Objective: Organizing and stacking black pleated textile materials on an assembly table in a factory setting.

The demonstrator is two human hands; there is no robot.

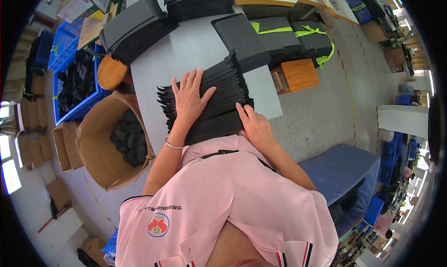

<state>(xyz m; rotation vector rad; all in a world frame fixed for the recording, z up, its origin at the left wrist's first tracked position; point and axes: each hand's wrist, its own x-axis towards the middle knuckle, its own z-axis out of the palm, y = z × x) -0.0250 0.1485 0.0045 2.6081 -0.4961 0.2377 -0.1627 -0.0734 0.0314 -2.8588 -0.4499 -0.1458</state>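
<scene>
Head cam: my L hand (187, 101) flat on fanned blk stack (219, 87), fingers spread, not clenched. R hand (257, 127) at stack's R end, fingers bent; can't tell if gripping. Stack by worktop (151, 69) near edge; dk bundle (137, 27) at L edge.

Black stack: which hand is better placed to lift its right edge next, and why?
Probably the right hand: it rests at the right edge of the black stack, while the left hand lies toward its left side.
</scene>
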